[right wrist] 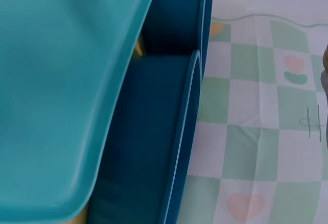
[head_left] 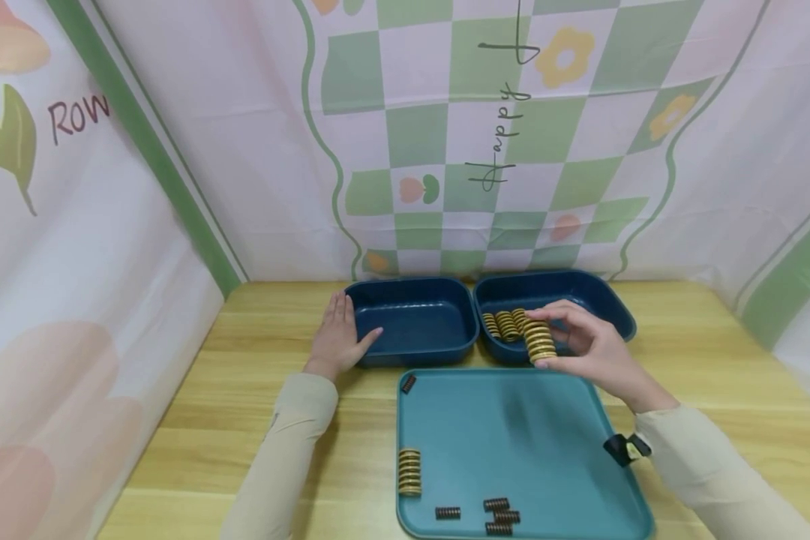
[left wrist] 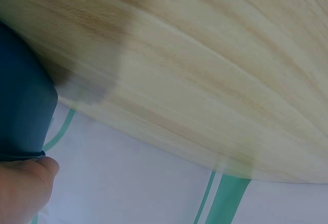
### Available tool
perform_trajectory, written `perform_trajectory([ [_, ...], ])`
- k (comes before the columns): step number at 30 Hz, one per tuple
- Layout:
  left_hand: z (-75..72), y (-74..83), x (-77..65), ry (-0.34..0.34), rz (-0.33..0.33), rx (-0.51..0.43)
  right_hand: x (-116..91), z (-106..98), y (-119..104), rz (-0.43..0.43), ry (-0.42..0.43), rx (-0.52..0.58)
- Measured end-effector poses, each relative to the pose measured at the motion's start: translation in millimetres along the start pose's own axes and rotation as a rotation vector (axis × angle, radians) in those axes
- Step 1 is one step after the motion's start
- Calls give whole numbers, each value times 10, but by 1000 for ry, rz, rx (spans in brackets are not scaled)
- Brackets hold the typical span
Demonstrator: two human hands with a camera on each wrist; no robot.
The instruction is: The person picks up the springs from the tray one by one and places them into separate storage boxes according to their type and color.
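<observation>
My right hand (head_left: 597,349) pinches a large gold coil spring (head_left: 540,341) between thumb and fingers, above the front of the right blue bin (head_left: 580,281). In that bin lie three visible gold springs (head_left: 508,325), partly hidden by the held one. At the right wrist view's edge, only a sliver of the hand and spring shows. My left hand (head_left: 337,334) rests on the left end of the left blue bin (head_left: 415,356), fingers straight and thumb over the inside. The left wrist view catches part of this hand (left wrist: 25,189) at the bin's rim.
A teal tray (head_left: 513,435) sits in front of the bins on the wooden table (head_left: 196,420). It bears one gold spring (head_left: 409,472) at its left edge and several small dark springs (head_left: 448,513). Behind the bins hangs a patterned curtain (head_left: 270,187).
</observation>
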State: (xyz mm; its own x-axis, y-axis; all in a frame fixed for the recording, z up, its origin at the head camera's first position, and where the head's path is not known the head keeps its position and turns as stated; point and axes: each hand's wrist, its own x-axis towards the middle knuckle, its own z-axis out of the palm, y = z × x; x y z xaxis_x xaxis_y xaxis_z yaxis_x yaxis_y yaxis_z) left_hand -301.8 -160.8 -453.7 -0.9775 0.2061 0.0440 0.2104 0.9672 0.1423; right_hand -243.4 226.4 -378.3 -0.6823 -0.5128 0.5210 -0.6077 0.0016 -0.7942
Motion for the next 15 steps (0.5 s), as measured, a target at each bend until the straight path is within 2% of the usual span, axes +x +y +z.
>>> perform_trajectory([
  [9, 16, 1, -6, 8, -4, -10, 122, -152, 105, 0, 29, -23],
  [15, 7, 5, -2, 2, -5, -7, 151, -237, 152, 83, 63, -96],
])
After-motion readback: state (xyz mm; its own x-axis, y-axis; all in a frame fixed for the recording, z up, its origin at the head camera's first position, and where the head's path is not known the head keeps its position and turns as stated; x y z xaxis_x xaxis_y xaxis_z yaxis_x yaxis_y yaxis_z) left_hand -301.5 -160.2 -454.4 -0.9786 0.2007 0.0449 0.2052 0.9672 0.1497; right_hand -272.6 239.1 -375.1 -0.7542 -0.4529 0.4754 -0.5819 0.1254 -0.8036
